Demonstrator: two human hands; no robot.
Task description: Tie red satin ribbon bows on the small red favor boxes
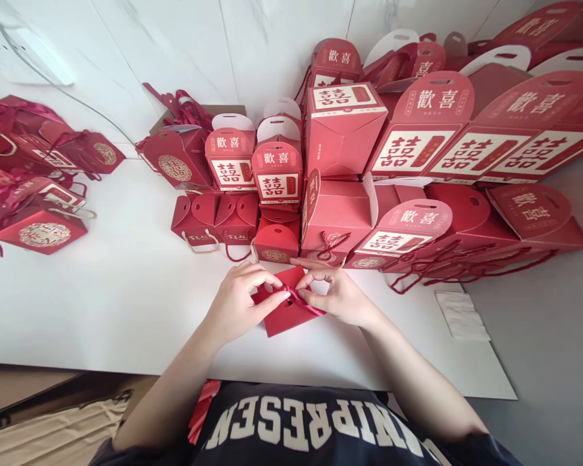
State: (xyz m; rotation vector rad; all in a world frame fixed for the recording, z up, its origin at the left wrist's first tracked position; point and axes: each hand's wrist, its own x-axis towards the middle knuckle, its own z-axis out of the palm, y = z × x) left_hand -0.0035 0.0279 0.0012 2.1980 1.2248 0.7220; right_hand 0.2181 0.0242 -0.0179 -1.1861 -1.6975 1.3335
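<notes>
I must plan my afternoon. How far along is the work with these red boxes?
Looks done: rows of folded red gift boxes stand by the wall. In hand: the left hand and right hand pinch a red cord on a flat red box. Left: one open box behind it has its flap up; more I cannot tell.

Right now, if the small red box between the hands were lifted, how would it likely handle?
The small red box looks like thin folded card, so probably light and easily creased. Its red cord, pinched by the left hand and right hand, is likely floppy.
</notes>
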